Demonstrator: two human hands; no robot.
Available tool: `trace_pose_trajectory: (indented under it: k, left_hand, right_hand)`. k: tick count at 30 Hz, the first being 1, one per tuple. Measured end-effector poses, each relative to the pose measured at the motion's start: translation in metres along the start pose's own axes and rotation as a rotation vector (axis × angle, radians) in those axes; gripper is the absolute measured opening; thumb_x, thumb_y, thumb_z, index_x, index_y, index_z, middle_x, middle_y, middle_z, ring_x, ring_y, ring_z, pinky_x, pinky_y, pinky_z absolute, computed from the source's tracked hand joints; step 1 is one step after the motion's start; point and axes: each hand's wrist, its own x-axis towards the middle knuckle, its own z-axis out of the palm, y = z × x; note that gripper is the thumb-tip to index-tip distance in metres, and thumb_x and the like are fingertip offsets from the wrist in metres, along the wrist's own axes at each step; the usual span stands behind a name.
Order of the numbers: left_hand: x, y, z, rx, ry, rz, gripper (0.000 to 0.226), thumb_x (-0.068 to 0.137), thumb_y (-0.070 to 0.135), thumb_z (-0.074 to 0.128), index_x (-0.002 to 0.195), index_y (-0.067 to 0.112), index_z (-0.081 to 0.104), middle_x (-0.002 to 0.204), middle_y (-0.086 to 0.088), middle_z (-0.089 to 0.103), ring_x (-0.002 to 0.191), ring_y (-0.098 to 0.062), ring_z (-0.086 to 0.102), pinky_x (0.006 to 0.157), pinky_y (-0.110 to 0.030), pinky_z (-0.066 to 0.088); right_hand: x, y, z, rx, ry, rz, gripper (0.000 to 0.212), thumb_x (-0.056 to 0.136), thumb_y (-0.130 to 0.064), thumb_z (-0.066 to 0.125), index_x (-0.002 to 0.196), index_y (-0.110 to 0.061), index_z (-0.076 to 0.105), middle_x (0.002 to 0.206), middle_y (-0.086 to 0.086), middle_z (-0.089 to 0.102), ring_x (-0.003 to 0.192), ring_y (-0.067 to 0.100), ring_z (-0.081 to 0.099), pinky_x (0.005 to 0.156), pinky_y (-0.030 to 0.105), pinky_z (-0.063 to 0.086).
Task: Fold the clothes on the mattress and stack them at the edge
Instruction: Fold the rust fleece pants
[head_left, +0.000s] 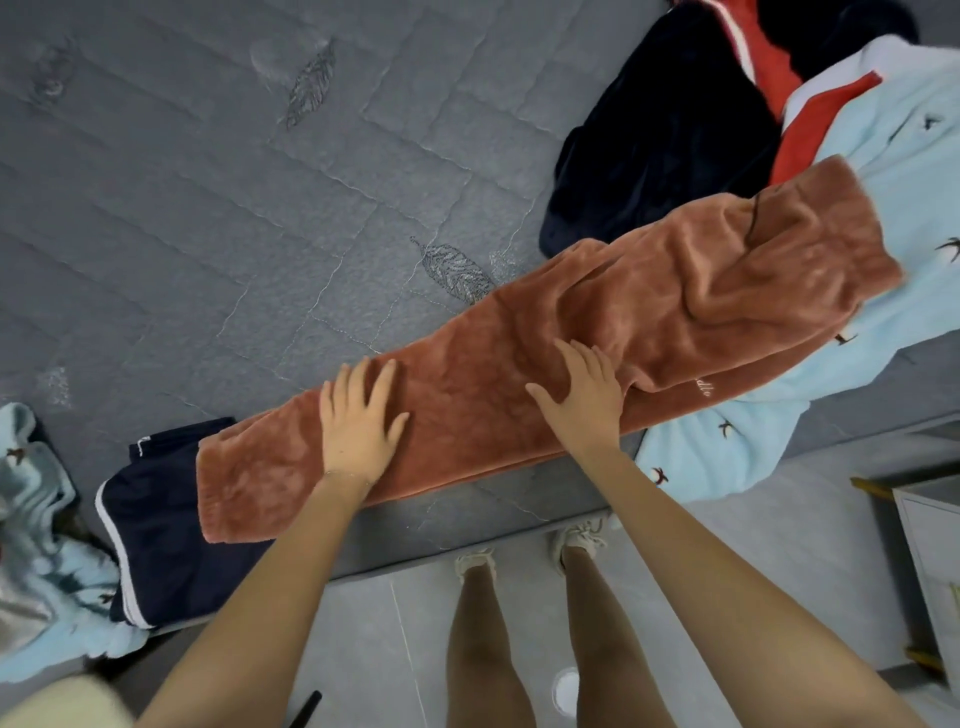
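Note:
Fuzzy rust-brown trousers (649, 312) lie stretched across the grey quilted mattress (208, 208), running from lower left to upper right. My left hand (358, 421) presses flat on the lower leg part, fingers spread. Further along the same garment, my right hand (582, 395) rests flat with straight fingers. The trousers' left end overlaps folded navy shorts (145, 519) with white piping at the mattress edge. Their right end lies over a light blue bird-print garment (883, 171).
A dark navy garment (660, 135) with red and white parts (810, 130) is heaped at the upper right. More light blue bird-print fabric (41, 519) sits at the left edge. Below the mattress are grey floor tiles (753, 545), my legs and shoes, and a white cabinet (930, 545) at right.

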Motion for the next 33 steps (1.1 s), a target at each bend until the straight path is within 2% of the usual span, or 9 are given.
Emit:
trace_pose_trajectory:
  k: [4,8,15,19,23,25,29,31,33]
  left_hand:
    - [0.029,0.067,-0.001,-0.022,0.017,0.097,0.066,0.090,0.037,0.060,0.149,0.022,0.033,0.152,-0.015,0.032,0.143,-0.037,0.023,0.117,-0.053,0.011]
    - [0.051,0.132,0.000,-0.014,-0.019,0.178,0.068,0.093,0.042,0.053,0.152,0.027,0.021,0.158,-0.014,0.017,0.147,-0.033,0.009,0.118,-0.051,0.003]
    - [0.073,0.231,0.006,0.017,-0.105,0.452,0.078,0.091,0.043,0.053,0.153,0.030,0.008,0.160,-0.014,-0.001,0.148,-0.032,-0.004,0.117,-0.050,-0.006]
    - [0.087,0.271,0.013,-0.008,-0.137,0.533,0.071,0.091,0.043,0.054,0.151,0.022,0.022,0.160,-0.015,0.002,0.148,-0.031,-0.002,0.118,-0.048,-0.006]
    - [0.093,0.309,0.023,-0.002,-0.182,0.552,0.052,0.094,0.044,0.048,0.137,0.014,0.043,0.154,-0.013,0.022,0.143,-0.031,0.014,0.116,-0.046,0.007]
    - [0.091,0.325,0.029,0.009,-0.205,0.529,0.044,0.095,0.044,0.046,0.129,0.016,0.048,0.152,-0.010,0.023,0.142,-0.030,0.015,0.114,-0.046,0.011]
    - [0.083,0.343,0.037,0.003,-0.239,0.418,0.028,0.098,0.030,0.043,0.121,0.019,0.054,0.151,-0.006,0.025,0.143,-0.027,0.013,0.110,-0.044,0.022]
    - [0.081,0.346,0.034,-0.121,-0.218,0.393,0.024,0.098,0.019,0.043,0.115,0.016,0.059,0.148,-0.005,0.034,0.140,-0.026,0.023,0.105,-0.042,0.030]
    - [0.077,0.350,0.026,-0.298,-0.117,0.489,0.017,0.092,0.008,0.054,0.104,0.009,0.065,0.137,-0.008,0.051,0.128,-0.028,0.045,0.090,-0.042,0.047]
  right_hand:
    - [0.024,0.021,-0.038,-0.134,0.042,-0.095,0.071,0.085,-0.043,0.066,0.146,-0.023,0.038,0.156,0.005,0.028,0.147,0.027,0.012,0.119,0.046,0.011]
    - [0.057,0.053,-0.091,-0.253,0.157,-0.094,0.072,0.085,-0.041,0.064,0.148,-0.022,0.035,0.158,0.009,0.021,0.148,0.031,0.008,0.119,0.046,0.000]
    - [0.116,0.097,-0.168,-0.384,0.195,-0.045,0.075,0.085,-0.038,0.065,0.149,-0.020,0.029,0.158,0.012,0.020,0.147,0.033,0.008,0.119,0.051,0.004]
    - [0.136,0.116,-0.189,-0.444,0.202,-0.020,0.085,0.081,-0.043,0.069,0.151,-0.021,0.025,0.159,0.013,0.017,0.147,0.035,0.008,0.118,0.052,0.004]
    - [0.146,0.134,-0.201,-0.400,0.238,0.067,0.095,0.079,-0.049,0.069,0.153,-0.022,0.015,0.160,0.013,0.011,0.147,0.037,0.007,0.117,0.053,0.005]
    - [0.149,0.144,-0.206,-0.314,0.239,0.159,0.097,0.079,-0.050,0.068,0.153,-0.019,0.014,0.158,0.013,0.019,0.146,0.035,0.015,0.116,0.050,0.012]
    - [0.152,0.165,-0.225,-0.182,0.293,0.149,0.058,0.084,-0.039,0.064,0.133,-0.015,0.048,0.123,0.010,0.058,0.114,0.032,0.051,0.090,0.045,0.044]
    - [0.154,0.170,-0.236,-0.159,0.307,0.094,0.037,0.088,-0.033,0.061,0.121,-0.015,0.058,0.110,0.008,0.063,0.103,0.030,0.055,0.080,0.037,0.044]
    - [0.157,0.171,-0.247,-0.090,0.366,0.020,0.023,0.091,-0.026,0.057,0.105,-0.011,0.066,0.096,0.007,0.065,0.091,0.026,0.057,0.073,0.025,0.036]
